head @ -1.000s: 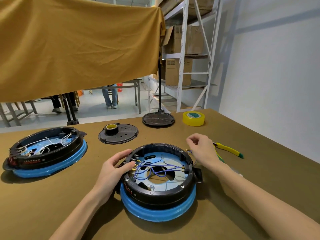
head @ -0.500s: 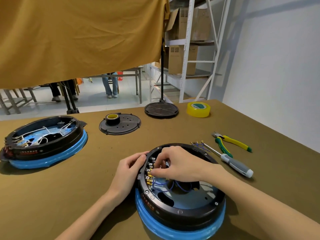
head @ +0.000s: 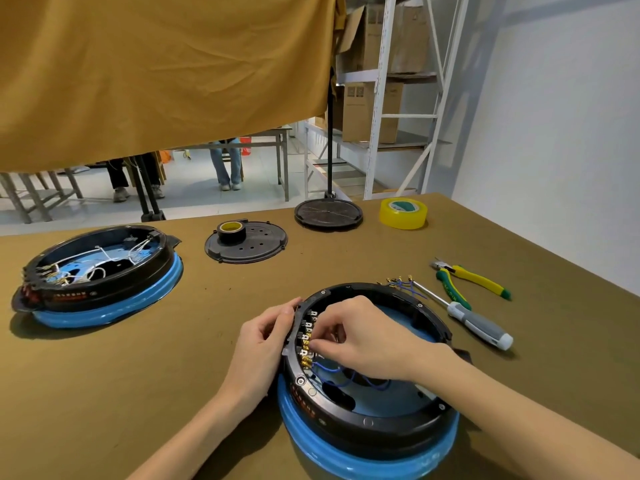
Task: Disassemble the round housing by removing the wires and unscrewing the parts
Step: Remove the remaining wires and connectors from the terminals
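Observation:
A round black housing (head: pixel 363 420) on a blue base sits on the table in front of me. Blue wires (head: pixel 346 375) run inside it to a row of brass terminals (head: pixel 306 344) on its left inner wall. My left hand (head: pixel 263 344) grips the housing's left rim from outside. My right hand (head: pixel 360 336) reaches in from the right, its fingertips pinching a wire end at the terminals. A small bundle of removed blue wires (head: pixel 401 284) lies just beyond the housing's far rim.
A screwdriver (head: pixel 474 323) and yellow-green pliers (head: pixel 467 278) lie to the right. A second housing with white wires (head: pixel 97 271) stands far left. Behind are a black cover plate (head: pixel 256 249) carrying a tape roll, a stand base (head: pixel 328 213) and yellow tape (head: pixel 403 213).
My right hand came from beside the housing's right rim into the housing, to the terminals on the left wall. My view shifted left and closer. My left hand stays on the left rim.

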### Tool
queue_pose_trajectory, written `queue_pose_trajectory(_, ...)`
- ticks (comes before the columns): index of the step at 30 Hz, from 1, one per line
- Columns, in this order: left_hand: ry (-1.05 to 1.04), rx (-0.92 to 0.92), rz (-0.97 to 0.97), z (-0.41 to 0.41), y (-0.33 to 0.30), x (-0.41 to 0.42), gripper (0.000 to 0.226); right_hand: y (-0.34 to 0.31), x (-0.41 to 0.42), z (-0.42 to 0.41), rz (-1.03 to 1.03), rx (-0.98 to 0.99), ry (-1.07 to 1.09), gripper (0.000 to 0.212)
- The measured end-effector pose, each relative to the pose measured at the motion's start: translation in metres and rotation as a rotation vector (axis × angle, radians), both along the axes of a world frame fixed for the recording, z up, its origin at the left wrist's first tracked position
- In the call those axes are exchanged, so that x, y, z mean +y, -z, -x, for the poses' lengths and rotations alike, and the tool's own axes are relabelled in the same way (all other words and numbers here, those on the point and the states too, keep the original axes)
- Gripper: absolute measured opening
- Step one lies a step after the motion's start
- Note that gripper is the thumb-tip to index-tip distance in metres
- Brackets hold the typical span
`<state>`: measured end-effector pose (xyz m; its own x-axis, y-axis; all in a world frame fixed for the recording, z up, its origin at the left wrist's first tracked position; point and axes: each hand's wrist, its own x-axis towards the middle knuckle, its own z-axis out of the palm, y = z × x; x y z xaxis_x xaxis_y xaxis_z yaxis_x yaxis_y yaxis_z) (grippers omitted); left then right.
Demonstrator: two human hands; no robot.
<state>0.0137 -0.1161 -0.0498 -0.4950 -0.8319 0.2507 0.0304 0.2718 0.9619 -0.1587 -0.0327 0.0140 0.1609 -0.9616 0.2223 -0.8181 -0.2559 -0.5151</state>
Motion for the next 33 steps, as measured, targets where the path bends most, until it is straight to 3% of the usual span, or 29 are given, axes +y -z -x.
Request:
queue_pose_trajectory(5, 0.126, -0.203, 0.081, -0.008, 0.000, 0.004, 0.063, -0.002, 0.001, -0.001, 0.036, -0.003, -0.015, 0.014)
queue_pose_trajectory(11, 0.116, -0.318, 0.103, -0.010, -0.002, 0.004, 0.063, -0.001, -0.001, 0.001, 0.014, -0.044, -0.009, 0.014)
queue_pose_trajectory(26, 0.108, -0.291, 0.069, -0.008, 0.003, 0.002, 0.068, 0.007, -0.003, 0.002, 0.000, -0.016, 0.025, 0.012)
queue_pose_trajectory(33, 0.096, -0.289, 0.068, -0.007, 0.005, 0.002, 0.070, 0.005, 0.003, -0.005, -0.016, 0.225, 0.053, 0.012)
